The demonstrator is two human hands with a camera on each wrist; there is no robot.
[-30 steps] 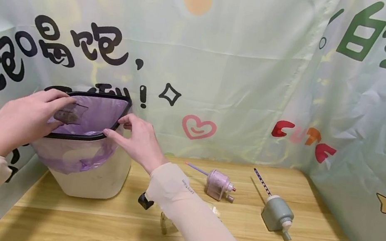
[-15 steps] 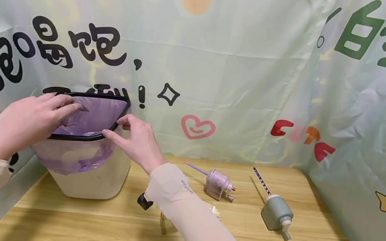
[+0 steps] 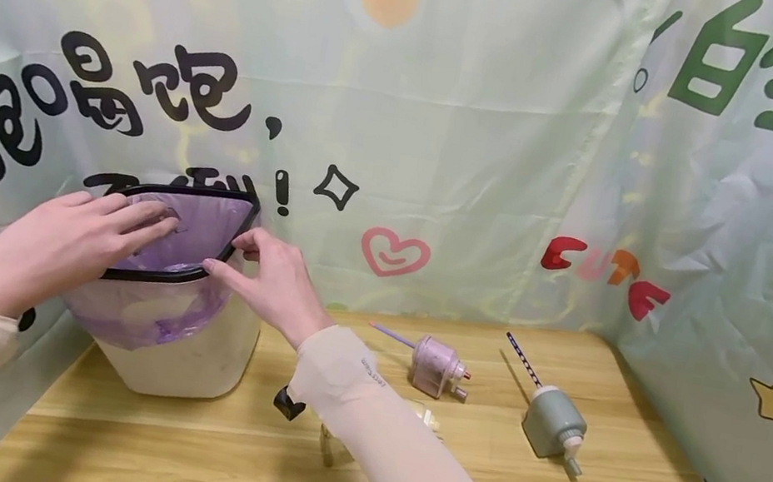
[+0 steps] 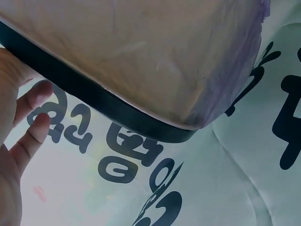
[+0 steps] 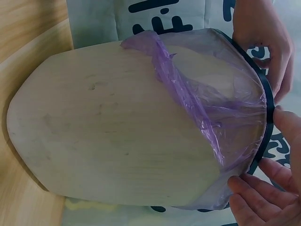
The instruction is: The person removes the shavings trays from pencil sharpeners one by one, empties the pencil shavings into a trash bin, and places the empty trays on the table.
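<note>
My left hand (image 3: 80, 235) is over the mouth of a white trash can (image 3: 185, 361), fingers bent down inside its black rim (image 3: 157, 275). It holds a see-through shavings drawer (image 3: 172, 214), tipped down and mostly hidden behind the fingers. My right hand (image 3: 277, 283) pinches the can's right rim between thumb and fingers. In the right wrist view, the right fingertips (image 5: 240, 183) press at the rim's lower corner. A purple liner bag (image 3: 195, 223) lines the can, and its gathered edge hangs over the outside.
A purple crank pencil sharpener (image 3: 435, 367) with a pencil in it lies right of the right arm. Farther right is a grey one (image 3: 555, 424) with a striped pencil. The right forearm partly covers a pale yellowish see-through item (image 3: 427, 418). Printed cloth (image 3: 475, 162) hangs behind the table.
My left hand has turned and moved a little right over the can, tipping the drawer down until only a bit shows. The right hand keeps its hold on the rim.
</note>
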